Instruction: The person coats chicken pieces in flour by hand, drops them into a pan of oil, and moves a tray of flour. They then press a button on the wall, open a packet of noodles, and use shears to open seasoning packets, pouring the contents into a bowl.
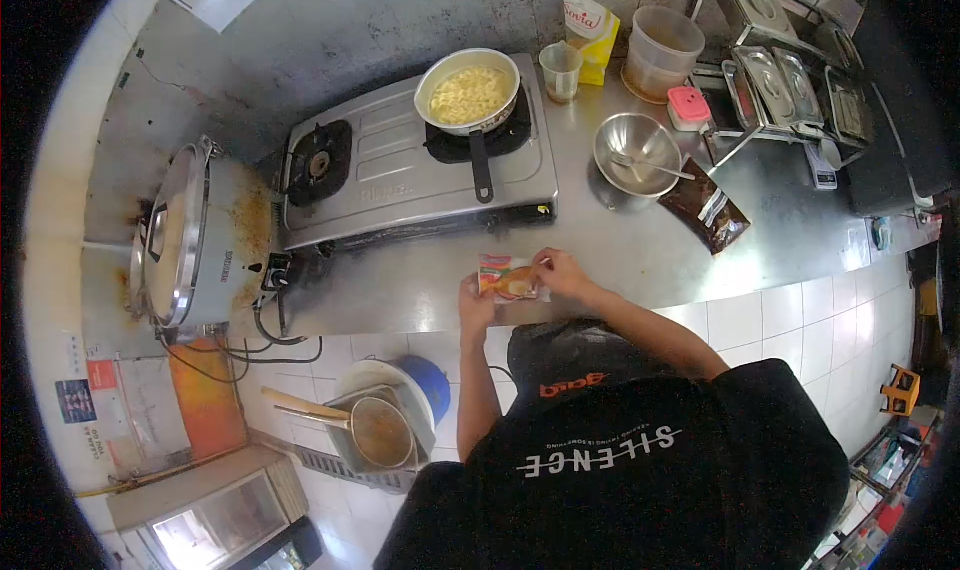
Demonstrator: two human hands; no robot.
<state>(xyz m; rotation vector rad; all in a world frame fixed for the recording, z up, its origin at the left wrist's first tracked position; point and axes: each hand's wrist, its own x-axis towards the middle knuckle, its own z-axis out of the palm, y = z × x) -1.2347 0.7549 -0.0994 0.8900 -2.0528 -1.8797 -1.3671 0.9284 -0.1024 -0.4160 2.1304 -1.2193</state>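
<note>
A small printed food packet [512, 281], like an instant noodle wrapper with a dish pictured on it, is between my hands at the counter's front edge. My left hand [477, 302] grips its left side. With fingers pinched, my right hand [562, 272] holds the upper right corner. What is inside the packet cannot be seen. Beyond my hands, a saucepan [468, 98] of noodles in liquid sits on the stove's right burner, its black handle [481, 170] pointing towards me. To the right stands a steel bowl [622, 175] with a fork [655, 168] in it.
A two-burner gas stove [400, 160] fills the middle of the steel counter [620, 270]. On its left is a large rice cooker [215, 240]. A dark brown pouch [712, 215], a measuring cup [562, 70] and a plastic tub [662, 50] are at right. Below left hangs a strainer [382, 432] over a container.
</note>
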